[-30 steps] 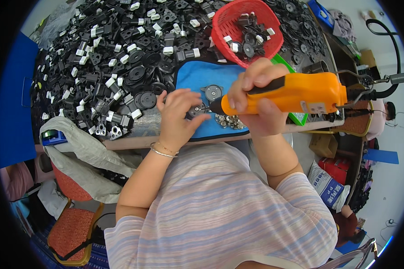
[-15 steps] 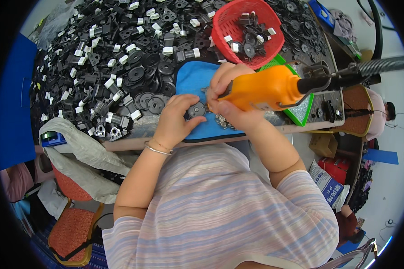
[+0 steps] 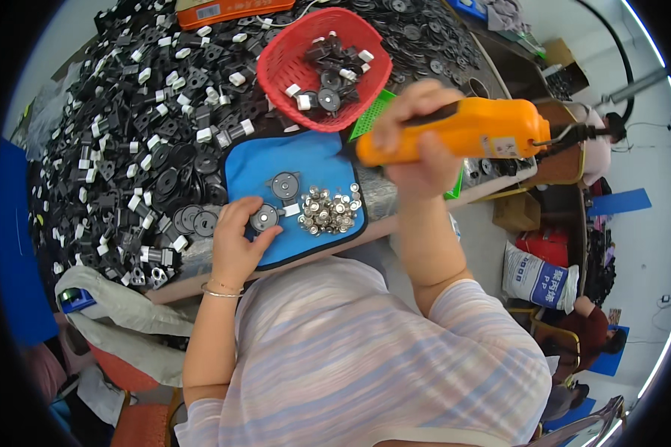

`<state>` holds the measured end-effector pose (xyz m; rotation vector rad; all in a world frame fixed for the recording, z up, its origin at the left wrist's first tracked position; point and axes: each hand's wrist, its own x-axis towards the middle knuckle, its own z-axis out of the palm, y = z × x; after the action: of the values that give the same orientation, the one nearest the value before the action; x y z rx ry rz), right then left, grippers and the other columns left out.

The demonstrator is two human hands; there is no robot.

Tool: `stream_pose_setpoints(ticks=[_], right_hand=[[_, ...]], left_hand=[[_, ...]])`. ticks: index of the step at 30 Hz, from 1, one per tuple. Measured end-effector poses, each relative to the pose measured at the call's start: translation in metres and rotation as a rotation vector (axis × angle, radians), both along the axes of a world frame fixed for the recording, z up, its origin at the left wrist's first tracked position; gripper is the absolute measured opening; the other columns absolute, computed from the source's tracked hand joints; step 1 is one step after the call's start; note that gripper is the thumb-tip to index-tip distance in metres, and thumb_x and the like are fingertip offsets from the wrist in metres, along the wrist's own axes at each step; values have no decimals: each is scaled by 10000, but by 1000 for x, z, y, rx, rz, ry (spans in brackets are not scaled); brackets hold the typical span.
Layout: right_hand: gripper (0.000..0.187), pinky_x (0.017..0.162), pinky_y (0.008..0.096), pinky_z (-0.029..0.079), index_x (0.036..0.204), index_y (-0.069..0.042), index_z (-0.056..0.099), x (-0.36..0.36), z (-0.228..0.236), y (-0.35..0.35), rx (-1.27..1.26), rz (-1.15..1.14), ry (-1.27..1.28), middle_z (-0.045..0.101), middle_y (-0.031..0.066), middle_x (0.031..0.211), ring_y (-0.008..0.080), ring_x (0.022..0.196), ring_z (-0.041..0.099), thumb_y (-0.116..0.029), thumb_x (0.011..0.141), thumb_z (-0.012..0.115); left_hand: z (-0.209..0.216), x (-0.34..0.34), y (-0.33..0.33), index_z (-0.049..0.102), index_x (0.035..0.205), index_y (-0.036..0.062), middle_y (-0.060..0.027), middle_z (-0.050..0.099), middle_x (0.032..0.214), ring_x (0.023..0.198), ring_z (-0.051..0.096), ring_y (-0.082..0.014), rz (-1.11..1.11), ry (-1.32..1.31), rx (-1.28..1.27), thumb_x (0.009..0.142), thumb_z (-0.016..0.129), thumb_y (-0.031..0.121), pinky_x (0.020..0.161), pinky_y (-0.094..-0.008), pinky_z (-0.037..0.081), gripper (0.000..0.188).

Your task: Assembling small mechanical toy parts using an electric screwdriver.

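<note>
My right hand (image 3: 423, 141), blurred, is wrapped round an orange electric screwdriver (image 3: 492, 130), which is raised and tilted at the right of a blue mat (image 3: 250, 164). On the mat's near left edge, my left hand (image 3: 238, 237) grips a black wheel-like part (image 3: 265, 217) between thumb and fingers. Just beyond it lies a second black wheel-like part (image 3: 285, 186) with a white tab beside it. A pile of small shiny metal screws or caps (image 3: 328, 211) lies on the mat to the right of both parts.
A red basket (image 3: 272, 67) with black and white parts stands behind the mat. Heaped black parts with white ends (image 3: 138, 127) cover the table's left, and black discs (image 3: 425, 45) the far right. A green tray (image 3: 369, 115) is partly hidden behind my right hand.
My right hand has lifted the screwdriver off the mat and swung it away to the right. The metal pile and second wheel-like part now show. The whole view has shifted.
</note>
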<state>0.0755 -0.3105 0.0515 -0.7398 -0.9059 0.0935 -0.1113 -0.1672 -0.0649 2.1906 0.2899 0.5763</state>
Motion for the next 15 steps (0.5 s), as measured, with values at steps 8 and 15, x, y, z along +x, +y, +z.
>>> stream_pose_setpoints(ticks=[8, 15], right_hand=[[216, 550, 271, 451, 952, 6, 506, 68, -45, -31, -247, -368, 55, 552, 113, 821, 162, 593, 546, 13, 760, 603], [234, 544, 279, 456, 952, 2, 502, 72, -57, -19, -194, -301, 104, 553, 109, 823, 163, 581, 551, 8, 753, 625]], left_hand=[[-1, 6, -2, 565, 957, 13, -131, 588, 985, 904, 538, -306, 5, 6, 74, 618, 777, 156, 776, -362, 446, 425], [-1, 5, -3, 562, 963, 16, -127, 584, 993, 914, 534, -301, 1, 2, 51, 615, 778, 150, 789, -359, 440, 431]])
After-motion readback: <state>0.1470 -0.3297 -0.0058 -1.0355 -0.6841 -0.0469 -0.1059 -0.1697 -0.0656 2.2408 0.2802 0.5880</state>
